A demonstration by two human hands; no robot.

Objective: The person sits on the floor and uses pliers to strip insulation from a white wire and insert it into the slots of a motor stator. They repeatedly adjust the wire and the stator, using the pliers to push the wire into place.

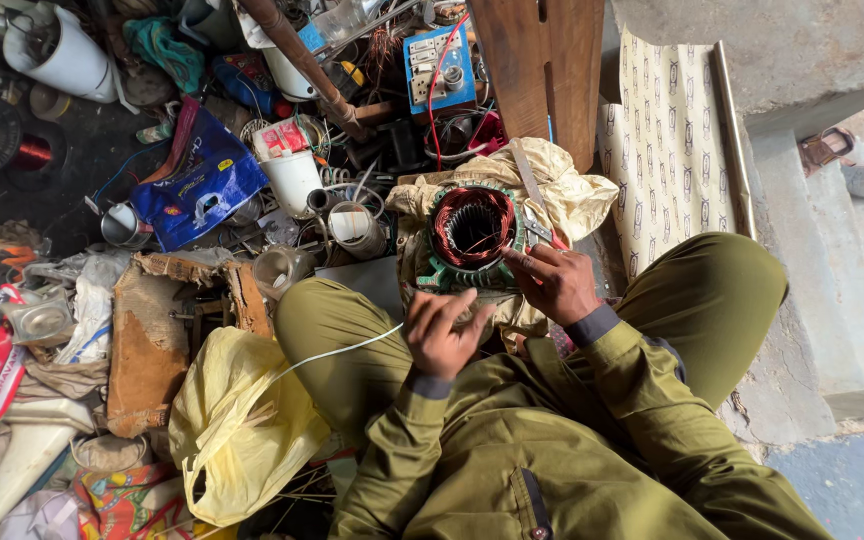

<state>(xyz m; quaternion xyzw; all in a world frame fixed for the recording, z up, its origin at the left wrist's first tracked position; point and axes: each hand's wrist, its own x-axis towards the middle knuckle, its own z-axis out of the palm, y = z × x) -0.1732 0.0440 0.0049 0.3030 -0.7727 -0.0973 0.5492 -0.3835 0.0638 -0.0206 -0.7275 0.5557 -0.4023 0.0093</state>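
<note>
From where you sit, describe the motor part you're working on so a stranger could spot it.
Start at the olive-trousered knees. Between them, on crumpled cream cloth, sits the stator, with the right hand at its edge. It alone is a green ring lined with reddish copper windings.

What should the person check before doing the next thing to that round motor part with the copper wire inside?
1. Motor part resting steady on the crumpled cloth: ok.
2. Right hand at its rim, fingers touching: ok.
3. Left hand has a grip on the white cord: ok.
4. Cord free of the yellow bag: cannot tell.
5. Copper windings unbroken: cannot tell.
</note>
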